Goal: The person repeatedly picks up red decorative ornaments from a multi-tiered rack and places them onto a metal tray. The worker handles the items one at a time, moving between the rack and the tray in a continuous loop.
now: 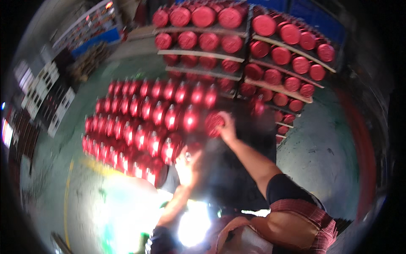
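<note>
My right hand (228, 129) is wrapped round the edge of a red metal cylinder (214, 124), whose round end faces up toward me. Closer to me, my left hand (185, 168) has its fingers at the silvery neck of another red cylinder (194, 147); blur and glare hide part of the grip. Many upright red cylinders (158, 114) with small metal necks stand in close rows just left of my hands. Under both hands lies a dark tabletop (237, 169). A further red cylinder (257, 106) stands blurred at its far edge.
Ahead stands a tall rack (243, 63) with red cylinders lying on its board shelves (292, 53), round ends outward. Green floor (319, 156) runs along the right. White and dark stacked crates (46, 93) and a wooden pallet (94, 59) are at the left. Strong glare covers the floor near me.
</note>
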`<state>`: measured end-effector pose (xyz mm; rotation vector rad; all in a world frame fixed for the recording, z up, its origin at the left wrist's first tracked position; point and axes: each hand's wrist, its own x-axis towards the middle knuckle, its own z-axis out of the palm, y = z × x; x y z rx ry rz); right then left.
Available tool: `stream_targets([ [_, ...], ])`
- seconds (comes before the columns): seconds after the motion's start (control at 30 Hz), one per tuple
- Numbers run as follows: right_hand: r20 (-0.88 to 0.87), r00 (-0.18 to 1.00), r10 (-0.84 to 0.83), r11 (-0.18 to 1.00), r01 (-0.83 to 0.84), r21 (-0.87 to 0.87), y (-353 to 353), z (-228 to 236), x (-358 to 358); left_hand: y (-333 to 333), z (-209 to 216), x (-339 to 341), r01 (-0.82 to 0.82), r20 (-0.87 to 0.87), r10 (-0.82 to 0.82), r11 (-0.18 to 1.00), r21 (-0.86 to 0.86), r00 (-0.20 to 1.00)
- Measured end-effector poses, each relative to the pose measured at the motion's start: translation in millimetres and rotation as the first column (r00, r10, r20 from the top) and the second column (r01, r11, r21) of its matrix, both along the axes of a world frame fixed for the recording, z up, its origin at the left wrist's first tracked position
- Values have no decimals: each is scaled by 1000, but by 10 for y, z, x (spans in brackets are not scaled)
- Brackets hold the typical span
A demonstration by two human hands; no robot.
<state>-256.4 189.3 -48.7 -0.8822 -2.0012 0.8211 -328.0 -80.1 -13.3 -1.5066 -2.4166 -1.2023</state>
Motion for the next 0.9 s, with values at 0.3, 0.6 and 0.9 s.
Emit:
stream_targets([
  [0.3,-772,623,-128,206,-744,-635,-1240,118,1222,-2349,264,628,-557,908,-392,726,403,146],
  [0.6,-802,515,302,-400,-695,-597,-3710,81,472,-3862,-554,881,-901,283,-957,176,396,-63],
  [0.9,-274,289,917,152,-889,-431,-4706,737,989,-4785,-1222,847,-946,35,-993,122,301,-117],
])
